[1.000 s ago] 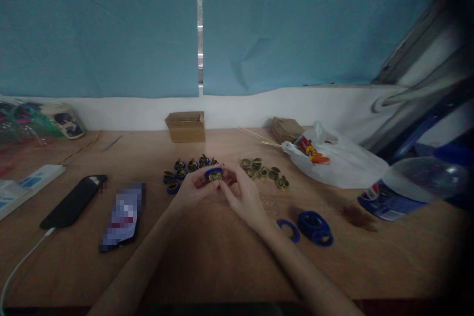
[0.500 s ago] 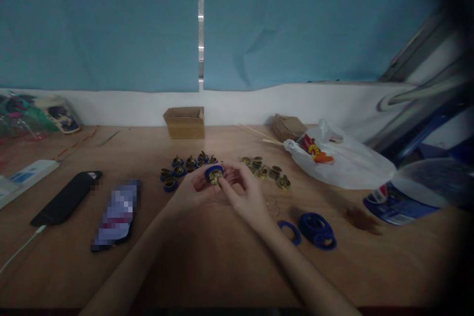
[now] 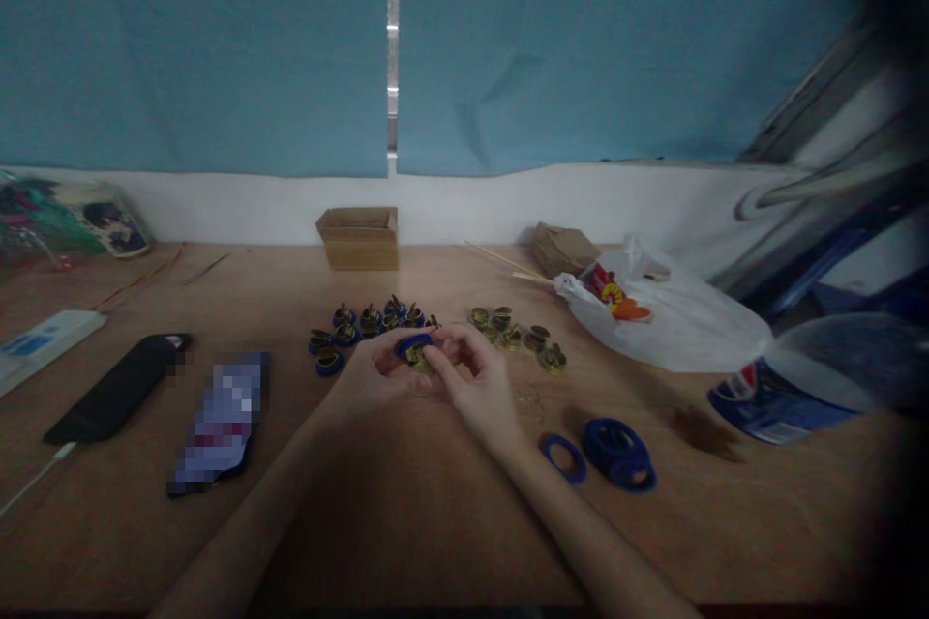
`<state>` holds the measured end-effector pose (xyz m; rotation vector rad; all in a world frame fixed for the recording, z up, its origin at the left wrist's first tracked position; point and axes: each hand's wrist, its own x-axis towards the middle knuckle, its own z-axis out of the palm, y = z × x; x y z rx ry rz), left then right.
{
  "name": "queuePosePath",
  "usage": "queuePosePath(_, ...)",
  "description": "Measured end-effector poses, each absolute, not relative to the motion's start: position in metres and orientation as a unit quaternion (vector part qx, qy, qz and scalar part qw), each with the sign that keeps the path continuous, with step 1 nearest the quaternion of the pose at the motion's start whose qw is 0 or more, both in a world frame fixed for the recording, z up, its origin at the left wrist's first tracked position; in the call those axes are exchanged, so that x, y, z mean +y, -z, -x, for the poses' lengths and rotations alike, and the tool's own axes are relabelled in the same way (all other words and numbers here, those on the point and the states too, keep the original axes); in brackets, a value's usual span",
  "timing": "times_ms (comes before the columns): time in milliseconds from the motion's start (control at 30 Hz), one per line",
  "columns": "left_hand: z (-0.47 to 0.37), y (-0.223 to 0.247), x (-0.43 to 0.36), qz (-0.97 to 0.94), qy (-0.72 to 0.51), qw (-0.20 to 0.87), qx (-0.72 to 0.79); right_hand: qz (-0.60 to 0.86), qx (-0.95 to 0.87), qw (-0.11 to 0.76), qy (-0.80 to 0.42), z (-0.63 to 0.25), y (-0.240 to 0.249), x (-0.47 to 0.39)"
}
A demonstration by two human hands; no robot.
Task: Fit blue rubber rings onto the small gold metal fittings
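Between both hands is a small brass-coloured fitting with a blue ring (image 3: 415, 344) around its upper edge. My left hand (image 3: 372, 370) is closed on its left side, fingers curled behind it. My right hand (image 3: 473, 377) grips it from the right, thumb pressed on the brass part. Just behind the left hand sit several brass fittings with blue rings (image 3: 346, 333), their flaps sticking up. Several plain brass fittings (image 3: 511, 338), with no blue on them, lie behind the right hand. Loose blue rings (image 3: 616, 453) are piled near the right forearm, with one single ring (image 3: 563, 457) beside them.
An open cardboard box (image 3: 363, 242) stands against the wall. On the right are a white plastic bag (image 3: 674, 319), a blue-labelled tub (image 3: 791, 397) and a dark stain. A black phone-like device (image 3: 120, 389) on a cable, a blurred-out phone (image 3: 222, 421) and a power strip (image 3: 47, 348) lie left.
The piece in my hands has tipped, so its blue ring shows more edge-on. My right thumb has shifted slightly on it. The whole view has moved a little.
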<state>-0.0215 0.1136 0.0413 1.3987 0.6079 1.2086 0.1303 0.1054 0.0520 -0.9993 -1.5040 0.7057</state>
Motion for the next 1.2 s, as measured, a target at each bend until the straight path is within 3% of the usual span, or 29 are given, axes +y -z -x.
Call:
queuePosePath(233, 0.022, -0.038, 0.115, -0.580, -0.511, 0.578, 0.261, 0.428, -0.683, 0.530, -0.264, -0.130, -0.048, 0.105)
queuePosePath(1200, 0.019, -0.038, 0.113, -0.591, -0.527, 0.561, 0.241, 0.432, -0.672, 0.525, -0.294, -0.131, -0.039, 0.106)
